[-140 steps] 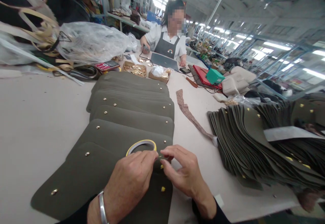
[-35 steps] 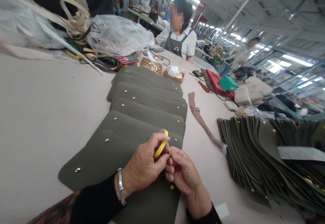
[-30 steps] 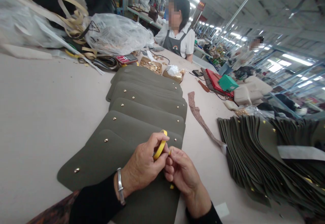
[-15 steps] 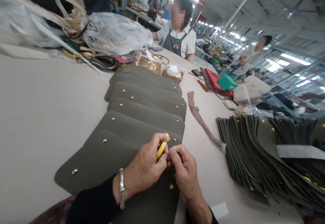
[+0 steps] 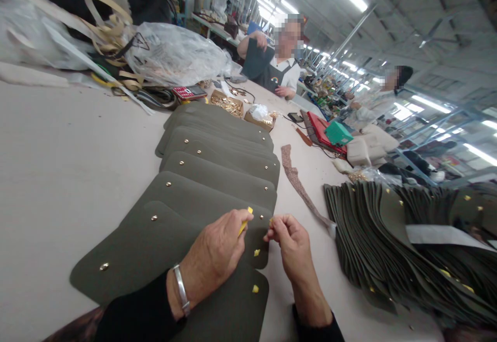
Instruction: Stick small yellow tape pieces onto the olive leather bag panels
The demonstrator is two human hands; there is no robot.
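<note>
My left hand [image 5: 215,256], with a metal bangle at the wrist, is closed on a narrow yellow strip [image 5: 245,221] whose end sticks out past the fingers. Just right of it, my right hand [image 5: 293,246] pinches a tiny yellow piece [image 5: 271,221] between thumb and fingertip. Under the left hand lie overlapping olive-green panels [image 5: 171,238]. Small gold metal fittings [image 5: 154,218] dot their edges. Two yellow bits, one of them a scrap [image 5: 255,289], sit on the panels nearest me.
Many more green panels [image 5: 361,228] stand in a fanned stack to the right, with yellow bits on them. Beyond are boxes of gold hardware [image 5: 225,105], a brown strip [image 5: 297,181], a green box [image 5: 338,133] and plastic bags [image 5: 174,55]. A co-worker [image 5: 285,68] is across the table.
My hands have drawn apart, the right moving away with a tiny yellow piece. Another yellow scrap now shows on a panel. The co-worker across has turned and raised a dark panel.
</note>
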